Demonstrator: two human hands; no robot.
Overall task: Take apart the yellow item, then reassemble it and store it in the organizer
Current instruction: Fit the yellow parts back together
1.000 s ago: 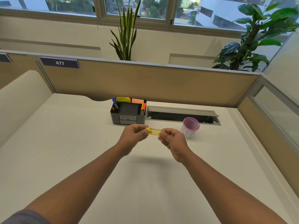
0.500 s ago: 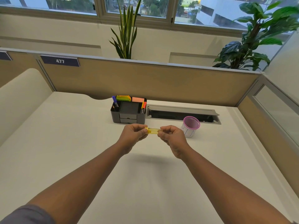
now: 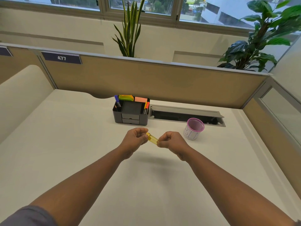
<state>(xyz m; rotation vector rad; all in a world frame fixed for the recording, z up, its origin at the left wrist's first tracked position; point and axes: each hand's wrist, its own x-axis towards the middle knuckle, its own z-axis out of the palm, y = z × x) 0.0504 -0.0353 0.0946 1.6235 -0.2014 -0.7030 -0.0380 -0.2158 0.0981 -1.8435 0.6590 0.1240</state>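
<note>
Yellow and see-through, the small yellow item point(image 3: 152, 139) is held in the air above the pale table point(image 3: 65, 144), a short bar tilted so its left end sits higher than its right. The left hand point(image 3: 134, 139) has its fingers pinched shut around the upper left end; the right hand point(image 3: 171, 141) is pinched shut on the lower right end. Only the middle stretch of the bar shows between the two sets of fingertips, and I cannot tell whether it is one piece or already parting.

At about 12 o'clock from the hands, near but apart, stands the dark grey organizer point(image 3: 131, 114), with a blue pen point(image 3: 117, 100) in its left slot, green and orange sticky notes point(image 3: 132, 98) at the back, and an orange marker point(image 3: 146, 107) on the right. Just beside it, toward 1 o'clock, a grey cable hatch point(image 3: 185, 114) is set into the table. At 2 o'clock from the hands, a pink-rimmed mesh cup point(image 3: 193, 129) stands upright just in front of the hatch.
</note>
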